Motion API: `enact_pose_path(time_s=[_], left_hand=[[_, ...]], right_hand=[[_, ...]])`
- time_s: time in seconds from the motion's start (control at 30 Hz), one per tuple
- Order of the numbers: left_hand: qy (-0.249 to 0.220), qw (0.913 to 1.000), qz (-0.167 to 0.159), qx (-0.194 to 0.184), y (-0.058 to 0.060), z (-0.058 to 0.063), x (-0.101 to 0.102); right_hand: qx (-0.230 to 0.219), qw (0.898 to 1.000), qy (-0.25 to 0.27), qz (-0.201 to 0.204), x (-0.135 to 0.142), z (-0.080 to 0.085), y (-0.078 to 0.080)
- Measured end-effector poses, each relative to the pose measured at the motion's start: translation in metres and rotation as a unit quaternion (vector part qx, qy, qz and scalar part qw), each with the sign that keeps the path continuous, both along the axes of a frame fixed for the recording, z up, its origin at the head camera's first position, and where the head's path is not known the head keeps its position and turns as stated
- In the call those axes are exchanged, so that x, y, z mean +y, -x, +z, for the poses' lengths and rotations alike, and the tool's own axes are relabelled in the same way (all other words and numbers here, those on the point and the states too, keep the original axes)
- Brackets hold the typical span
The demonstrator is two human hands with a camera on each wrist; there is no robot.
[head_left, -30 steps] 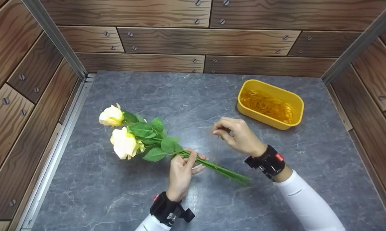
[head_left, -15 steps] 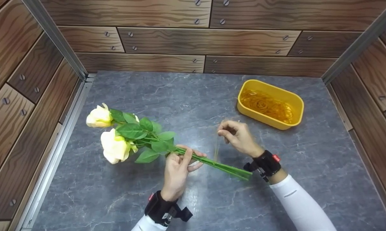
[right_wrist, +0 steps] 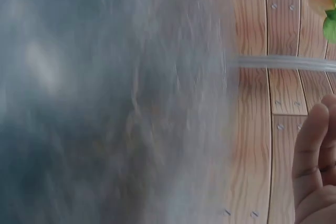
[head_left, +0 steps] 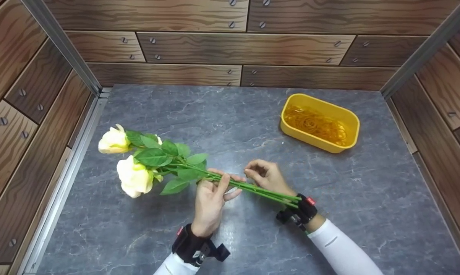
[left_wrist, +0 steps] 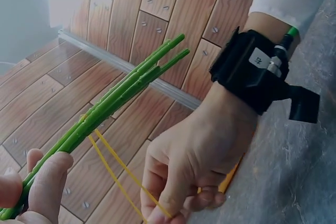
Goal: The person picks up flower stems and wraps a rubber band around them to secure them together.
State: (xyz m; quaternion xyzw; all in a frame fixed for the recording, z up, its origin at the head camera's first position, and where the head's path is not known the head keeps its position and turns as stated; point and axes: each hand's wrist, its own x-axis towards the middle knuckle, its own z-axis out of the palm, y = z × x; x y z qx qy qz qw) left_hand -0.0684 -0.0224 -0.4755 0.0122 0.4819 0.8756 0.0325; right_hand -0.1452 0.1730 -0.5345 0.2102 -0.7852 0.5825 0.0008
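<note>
Cream roses (head_left: pixel 134 177) with green leaves lie across my left hand (head_left: pixel 208 208), which holds their stems (head_left: pixel 268 194) between thumb and fingers. Two blooms show plainly at the left; a third is mostly hidden by leaves. In the left wrist view a thin yellow rubber band (left_wrist: pixel 112 171) hangs round the stems, drawn into a long loop. My right hand (head_left: pixel 270 177) pinches the band's other end, just past my left fingertips and behind the stems in the head view. The right wrist view catches only some fingers (right_wrist: pixel 308 166) of that hand.
A yellow tub (head_left: pixel 314 142) stands at the back right, with many rubber bands (head_left: pixel 310 123) inside. Wood-patterned walls (head_left: pixel 191 49) and a metal rail (head_left: pixel 58 183) bound the grey marbled tabletop (head_left: pixel 222 118).
The roses and my left hand have shifted a little to the left. My right hand has come down and left, so the stem ends now cross in front of its wrist.
</note>
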Motion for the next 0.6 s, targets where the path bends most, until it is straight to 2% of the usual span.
enact_pose_path(time_s=[0.2,0.3,0.4,0.5,0.6], left_hand=[[-0.028,0.9994,0.020,0.004,0.002,0.000,0.000],[-0.033,0.9991,0.026,0.009,0.003,-0.001,0.000],[-0.029,0.9991,0.030,0.012,0.004,-0.001,-0.001],[-0.027,0.9990,0.031,0.015,0.006,-0.001,-0.002],[-0.027,0.9989,0.032,0.019,0.009,-0.001,-0.003]], right_hand=[[-0.065,0.996,0.055,-0.023,-0.018,-0.009,-0.020],[-0.072,0.995,0.069,-0.030,-0.027,-0.013,-0.030],[-0.083,0.994,0.043,-0.057,-0.035,-0.015,-0.041],[-0.126,0.988,0.008,-0.083,-0.041,-0.014,-0.051],[-0.144,0.986,0.001,-0.087,-0.045,-0.013,-0.059]])
